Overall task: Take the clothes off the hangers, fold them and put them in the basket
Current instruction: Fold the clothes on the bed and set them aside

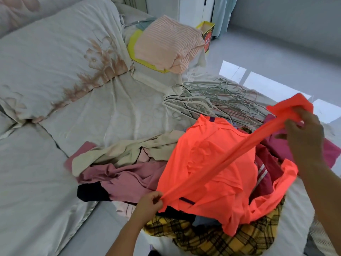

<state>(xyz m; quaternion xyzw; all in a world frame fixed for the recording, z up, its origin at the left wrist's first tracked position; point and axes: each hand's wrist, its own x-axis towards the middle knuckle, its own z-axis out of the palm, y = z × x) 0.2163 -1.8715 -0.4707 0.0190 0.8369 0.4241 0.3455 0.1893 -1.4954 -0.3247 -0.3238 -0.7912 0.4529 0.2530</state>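
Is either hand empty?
No, the left hand and right hand both grip the orange shirt, stretched taut between them.

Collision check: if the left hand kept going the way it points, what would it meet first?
The left hand points up and right, pinching a stretched edge of the orange shirt. It would probably meet that shirt's draped bulk on the clothes pile first, though depth is unclear.

Hangers (217, 102) behind clothes pile (129, 172); folded blanket (168, 45) beyond.
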